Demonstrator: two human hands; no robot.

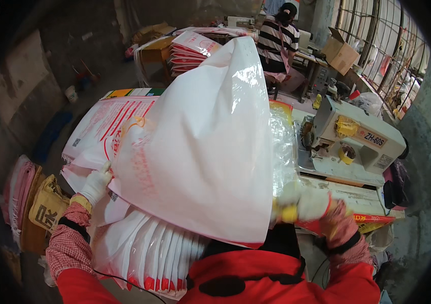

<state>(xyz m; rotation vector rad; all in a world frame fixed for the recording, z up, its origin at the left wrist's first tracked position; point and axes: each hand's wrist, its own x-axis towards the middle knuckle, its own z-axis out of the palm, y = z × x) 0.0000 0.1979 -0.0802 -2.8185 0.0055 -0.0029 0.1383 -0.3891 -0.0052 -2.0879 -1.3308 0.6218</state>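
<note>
A large white plastic woven sack [200, 147] is raised and spread in front of me, with faint red print showing through. My left hand [96, 185], in a white glove, is closed on the sack's lower left edge. My right hand [306, 205], gloved in white and yellow, is beside the sack's lower right corner. Motion smears its fingers, so its grip cannot be made out. Behind the raised sack lies a stack of printed sacks [109, 119]. Below it, close to my body, several white sacks with red ends [160, 253] lie fanned out.
An industrial sewing machine [357, 137] stands on a table at the right. Clear plastic-wrapped material [281, 147] lies next to it. Farther back, a person in a striped top [279, 38] sits at another machine, near a cardboard box [341, 53]. At the left are a yellow cloth bag [48, 205] and folded pink sacks [20, 185].
</note>
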